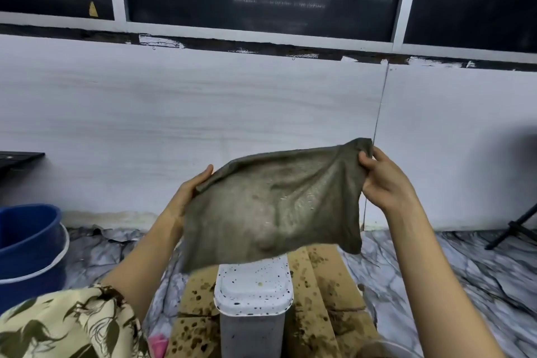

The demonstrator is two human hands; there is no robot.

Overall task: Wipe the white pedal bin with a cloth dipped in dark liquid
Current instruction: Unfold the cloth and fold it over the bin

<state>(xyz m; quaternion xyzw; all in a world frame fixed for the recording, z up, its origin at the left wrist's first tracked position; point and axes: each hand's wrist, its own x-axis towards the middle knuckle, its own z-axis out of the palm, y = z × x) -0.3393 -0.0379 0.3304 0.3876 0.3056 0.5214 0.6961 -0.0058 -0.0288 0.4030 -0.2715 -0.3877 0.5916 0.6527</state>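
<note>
At six o'clock the speckled white pedal bin [253,296] stands on stained cardboard [316,293]; above it, I see left hand [189,192] and right hand [383,180] each pinching the stretched cloth [273,206]. Best folded into a pad before wiping.

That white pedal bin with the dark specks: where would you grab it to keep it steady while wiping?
Probably the white pedal bin is best held by its lid rim, coming from above. It stands upright on stained cardboard, top facing up and unobstructed. Both hands, left hand and right hand, currently hold the cloth above it.
</note>
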